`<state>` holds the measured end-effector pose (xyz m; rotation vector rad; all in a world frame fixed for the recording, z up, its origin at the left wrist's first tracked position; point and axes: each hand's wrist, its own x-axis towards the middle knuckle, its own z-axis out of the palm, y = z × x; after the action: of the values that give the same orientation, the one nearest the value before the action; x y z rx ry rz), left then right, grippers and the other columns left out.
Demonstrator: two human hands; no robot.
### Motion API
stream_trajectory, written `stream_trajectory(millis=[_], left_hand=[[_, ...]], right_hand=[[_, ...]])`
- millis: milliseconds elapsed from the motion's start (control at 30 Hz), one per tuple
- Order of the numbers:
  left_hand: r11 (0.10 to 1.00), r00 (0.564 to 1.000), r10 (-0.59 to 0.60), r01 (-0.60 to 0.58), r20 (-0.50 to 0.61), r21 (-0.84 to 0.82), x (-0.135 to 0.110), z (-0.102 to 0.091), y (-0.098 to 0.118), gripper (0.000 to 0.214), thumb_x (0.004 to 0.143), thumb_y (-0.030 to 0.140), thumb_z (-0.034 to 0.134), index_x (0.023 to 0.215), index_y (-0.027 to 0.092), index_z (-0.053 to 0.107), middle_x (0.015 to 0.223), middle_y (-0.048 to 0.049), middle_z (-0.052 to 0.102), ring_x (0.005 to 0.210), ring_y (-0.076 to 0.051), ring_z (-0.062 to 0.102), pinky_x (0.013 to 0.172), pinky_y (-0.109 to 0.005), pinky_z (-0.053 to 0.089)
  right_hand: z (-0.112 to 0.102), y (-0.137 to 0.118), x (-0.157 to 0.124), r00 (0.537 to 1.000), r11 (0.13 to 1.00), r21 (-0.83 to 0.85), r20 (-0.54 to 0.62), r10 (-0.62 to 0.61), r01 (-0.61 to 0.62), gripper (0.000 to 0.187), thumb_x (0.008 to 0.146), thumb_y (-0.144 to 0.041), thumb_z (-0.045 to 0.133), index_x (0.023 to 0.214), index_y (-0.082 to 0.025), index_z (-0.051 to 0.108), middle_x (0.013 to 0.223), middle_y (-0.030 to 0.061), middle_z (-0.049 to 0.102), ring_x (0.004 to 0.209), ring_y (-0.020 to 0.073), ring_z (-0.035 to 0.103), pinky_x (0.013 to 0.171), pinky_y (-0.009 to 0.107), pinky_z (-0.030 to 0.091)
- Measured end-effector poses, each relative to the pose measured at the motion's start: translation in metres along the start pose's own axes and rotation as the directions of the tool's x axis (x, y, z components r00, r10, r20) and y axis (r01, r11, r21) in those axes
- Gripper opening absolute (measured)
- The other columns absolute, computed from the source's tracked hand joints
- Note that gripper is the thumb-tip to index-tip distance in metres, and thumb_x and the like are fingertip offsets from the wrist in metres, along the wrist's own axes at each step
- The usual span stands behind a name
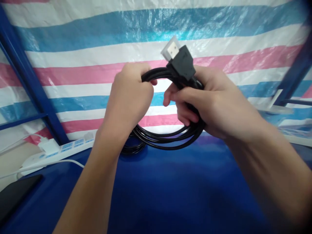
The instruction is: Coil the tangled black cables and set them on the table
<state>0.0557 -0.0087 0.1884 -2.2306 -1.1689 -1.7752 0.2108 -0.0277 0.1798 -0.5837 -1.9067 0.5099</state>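
Observation:
A coiled black HDMI cable (168,140) hangs in the air between my two hands. My left hand (133,91) is closed around the upper left of the loops. On the other side my right hand (207,97) grips the coil, thumb and fingers wrapped round it. The cable's black connector (181,63) sticks up above my right hand, tilted to the upper left, with a clear cap (170,48) over its tip. Behind and below my left wrist, another black coil (134,148) rests on the blue table (185,195).
At the left lies a white power strip (70,148) with a white plug (50,146) in it and a white cord (65,161). A dark flat device (19,195) sits at the left front. Blue metal posts (31,84) stand before a striped tarp (102,58).

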Motion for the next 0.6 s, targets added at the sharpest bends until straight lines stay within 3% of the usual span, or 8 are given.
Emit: stream_trajectory(millis=[100,167,233,300,367,400,500,600], left_hand=[[0.995,0.999,-0.036,0.039,0.030,-0.089,0.000,0.000,0.000,0.015,0.076,0.006,0.051,0.070,0.017,0.060,0.054,0.0026,0.043,0.045,-0.007,0.036,0.047,-0.024,0.024],[0.940,0.993,-0.111,0.121,0.050,-0.317,0.000,0.002,0.003,0.008,0.074,0.009,0.057,0.073,0.017,0.059,0.053,0.0044,0.040,0.042,-0.006,0.035,0.044,-0.022,0.025],[0.765,0.961,-0.233,0.274,0.146,-0.583,-0.001,0.005,0.010,0.007,0.075,0.010,0.056,0.077,0.017,0.057,0.053,0.0058,0.038,0.040,-0.005,0.036,0.043,-0.019,0.032],[0.509,0.889,-0.332,0.450,0.315,-0.734,-0.002,0.008,0.018,0.009,0.081,0.009,0.050,0.080,0.016,0.055,0.051,0.0073,0.033,0.038,-0.003,0.034,0.047,-0.018,0.041],[0.315,0.823,-0.363,0.550,0.437,-0.774,-0.002,0.012,0.024,0.015,0.085,0.007,0.041,0.081,0.015,0.054,0.049,0.0087,0.023,0.035,-0.001,0.025,0.045,-0.015,0.041],[0.266,0.808,-0.364,0.568,0.464,-0.779,-0.002,0.012,0.025,0.018,0.087,0.007,0.039,0.081,0.016,0.053,0.048,0.0090,0.019,0.033,0.000,0.020,0.041,-0.013,0.037],[0.284,0.810,-0.344,0.571,0.474,-0.770,0.000,0.010,0.021,0.021,0.088,0.006,0.036,0.080,0.017,0.052,0.047,0.0087,0.012,0.030,-0.001,0.013,0.032,-0.012,0.020],[0.323,0.808,-0.242,0.589,0.537,-0.741,0.001,0.002,0.011,0.021,0.086,0.006,0.041,0.079,0.017,0.057,0.045,0.0092,0.012,0.028,0.000,0.011,0.028,-0.011,0.019]], right_hand=[[0.005,-0.004,0.002,0.988,0.996,0.025,-0.132,0.086,-0.084,0.021,0.089,-0.015,0.053,0.069,-0.016,0.055,0.052,-0.0052,0.041,0.034,0.0028,0.035,0.033,0.017,0.027],[0.004,-0.004,0.005,0.943,0.982,0.161,-0.300,0.142,-0.097,0.022,0.090,-0.013,0.054,0.068,-0.016,0.052,0.052,-0.0055,0.037,0.034,0.0027,0.030,0.033,0.018,0.026],[0.003,-0.003,0.009,0.873,0.951,0.308,-0.453,0.182,-0.039,0.019,0.092,-0.012,0.050,0.074,-0.015,0.054,0.051,-0.0066,0.030,0.035,0.0033,0.024,0.034,0.018,0.026],[0.001,0.000,0.011,0.823,0.919,0.395,-0.527,0.213,0.015,0.018,0.096,-0.015,0.046,0.082,-0.016,0.056,0.051,-0.0073,0.025,0.037,0.0040,0.021,0.035,0.019,0.027],[-0.001,0.003,0.013,0.801,0.882,0.471,-0.516,0.303,-0.030,0.019,0.097,-0.016,0.045,0.084,-0.016,0.058,0.050,-0.0075,0.024,0.037,0.0040,0.021,0.036,0.019,0.027],[-0.002,0.005,0.014,0.797,0.863,0.499,-0.488,0.356,-0.080,0.018,0.096,-0.015,0.046,0.084,-0.016,0.058,0.049,-0.0078,0.025,0.036,0.0038,0.021,0.036,0.019,0.027],[-0.008,0.009,0.014,0.840,0.859,0.448,-0.342,0.422,-0.249,0.014,0.091,-0.011,0.050,0.082,-0.013,0.060,0.046,-0.0083,0.029,0.034,0.0038,0.027,0.038,0.020,0.034],[-0.017,0.010,0.011,0.914,0.940,0.217,-0.253,0.316,-0.265,0.015,0.091,-0.017,0.053,0.079,-0.012,0.061,0.046,-0.0050,0.040,0.037,0.0084,0.043,0.044,0.024,0.041]])
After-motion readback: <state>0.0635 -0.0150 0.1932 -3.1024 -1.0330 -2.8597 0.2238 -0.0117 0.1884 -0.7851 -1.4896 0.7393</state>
